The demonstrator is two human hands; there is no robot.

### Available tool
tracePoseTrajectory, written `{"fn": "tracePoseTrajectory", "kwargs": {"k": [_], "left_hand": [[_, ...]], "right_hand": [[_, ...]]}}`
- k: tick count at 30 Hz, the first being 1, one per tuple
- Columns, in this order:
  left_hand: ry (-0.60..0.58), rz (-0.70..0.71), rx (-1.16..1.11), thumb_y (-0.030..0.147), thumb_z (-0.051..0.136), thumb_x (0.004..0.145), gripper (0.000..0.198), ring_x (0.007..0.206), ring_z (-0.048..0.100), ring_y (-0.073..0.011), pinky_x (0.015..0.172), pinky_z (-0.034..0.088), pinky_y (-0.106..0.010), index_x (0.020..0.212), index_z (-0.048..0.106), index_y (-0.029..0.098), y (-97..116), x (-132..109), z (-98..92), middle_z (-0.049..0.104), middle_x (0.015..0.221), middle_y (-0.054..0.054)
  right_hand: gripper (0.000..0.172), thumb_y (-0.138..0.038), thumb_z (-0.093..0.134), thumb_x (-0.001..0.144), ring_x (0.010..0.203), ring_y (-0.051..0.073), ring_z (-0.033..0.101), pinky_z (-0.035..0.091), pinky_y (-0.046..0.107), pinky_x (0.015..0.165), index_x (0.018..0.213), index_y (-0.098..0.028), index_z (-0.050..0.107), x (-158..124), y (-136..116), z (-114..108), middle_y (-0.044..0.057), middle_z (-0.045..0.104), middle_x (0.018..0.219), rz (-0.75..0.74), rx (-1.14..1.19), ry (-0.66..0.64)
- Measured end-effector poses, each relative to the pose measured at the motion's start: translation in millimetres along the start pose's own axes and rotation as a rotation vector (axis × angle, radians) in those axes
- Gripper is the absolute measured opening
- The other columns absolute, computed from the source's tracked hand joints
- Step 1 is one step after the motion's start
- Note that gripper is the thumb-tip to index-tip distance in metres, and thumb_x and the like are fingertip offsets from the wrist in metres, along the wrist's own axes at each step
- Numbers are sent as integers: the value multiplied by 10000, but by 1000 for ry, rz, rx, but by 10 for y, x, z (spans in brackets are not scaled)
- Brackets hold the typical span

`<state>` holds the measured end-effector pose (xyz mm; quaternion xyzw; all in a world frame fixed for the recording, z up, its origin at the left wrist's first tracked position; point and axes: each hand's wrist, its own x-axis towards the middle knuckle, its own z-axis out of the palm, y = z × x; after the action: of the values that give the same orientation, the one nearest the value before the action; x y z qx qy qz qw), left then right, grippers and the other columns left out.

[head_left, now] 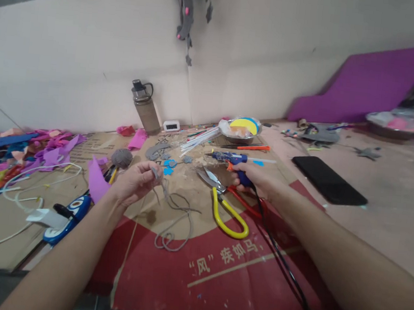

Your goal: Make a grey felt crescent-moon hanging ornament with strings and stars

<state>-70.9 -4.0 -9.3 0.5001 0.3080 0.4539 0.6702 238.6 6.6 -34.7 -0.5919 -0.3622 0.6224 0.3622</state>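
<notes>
My left hand (135, 182) is closed in a pinch on a small grey piece (155, 173), possibly felt. Below it a thin grey cord (177, 206) lies in loose loops on the cardboard; whether it joins the piece I cannot tell. My right hand (251, 177) is wrapped round the handle of a blue hot glue gun (232, 157). Its nozzle points left, and a clear glue stick (263, 160) sticks out behind. Just beneath my right hand lie scissors (228, 211) with one yellow and one red handle, their blades apart. Blue cut-outs (169, 166) lie between my hands.
A black phone (328, 180) lies right of my forearm. Behind stand a bottle (145, 109), a small white clock-like device (171, 125) and a metal bowl (239, 137). A grey yarn ball (122, 157), power strip (69, 219) and felt scraps (55, 156) are left. A black cable (281, 259) trails frontward.
</notes>
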Motion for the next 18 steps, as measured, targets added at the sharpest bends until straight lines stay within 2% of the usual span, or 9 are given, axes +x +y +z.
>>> {"fn": "tracePoseTrajectory", "kwargs": {"k": [2,4,12,15,18], "left_hand": [[10,8,9,330,873,521,342,546,465,-87,559,394,-223,611,617,123,2,15,-17,530,588,8],[29,7,13,326,882,501,357,530,462,-77,538,391,-211,602,613,114,3,26,-30,543,590,3],[9,-1,31,322,870,533,333,560,510,-72,564,424,-185,647,643,107,-14,40,-117,589,628,-12],[14,5,59,319,860,555,311,552,506,-69,581,436,-187,656,654,108,-3,39,-114,602,633,-17],[28,13,46,329,878,510,333,544,507,-70,576,439,-189,644,665,111,12,42,-99,609,625,-18]], "right_hand": [[140,-198,478,843,365,60,425,316,144,324,706,-172,465,7,-45,3,-11,503,484,44,-37,55],[122,-178,476,842,371,60,427,341,145,340,720,-167,473,25,-87,2,-21,490,474,27,-64,72],[131,-206,465,878,380,58,429,331,144,353,771,-154,518,297,-227,-65,-21,496,485,6,-208,157],[124,-207,495,870,375,62,425,333,149,355,764,-150,526,385,-286,-44,-17,497,475,31,-288,176],[141,-202,489,871,362,71,414,333,161,349,751,-143,534,439,-341,-20,-8,494,457,80,-354,171]]}}
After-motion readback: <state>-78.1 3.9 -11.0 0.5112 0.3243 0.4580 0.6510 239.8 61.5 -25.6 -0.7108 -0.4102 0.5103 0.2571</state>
